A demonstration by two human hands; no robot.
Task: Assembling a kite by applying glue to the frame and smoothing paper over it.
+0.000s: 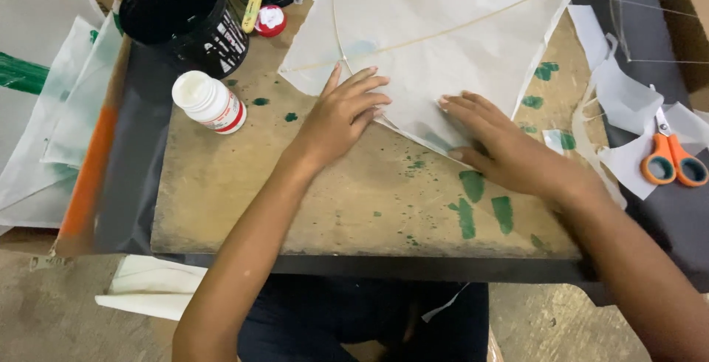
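Worktop (244,207): bare board, green paint smears. Left hand (341,114) flat, fingers spread, pressing the near corner of a white paper kite (443,29). Right hand (502,148) flat beside it, fingertips on the kite's lower edge; neither grips. Kite lies across the far middle, thin sticks crossed. White bottle (210,102) left, black tub (185,15) beyond. Orange-handled scissors (670,159) far right.

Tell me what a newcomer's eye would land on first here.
First, the big white paper kite with thin sticks, spread over the far middle of the worn wooden board, with the left hand and right hand pressed flat on its near corner. Next, the orange-handled scissors at the far right, and the black tub with the white bottle at the upper left.
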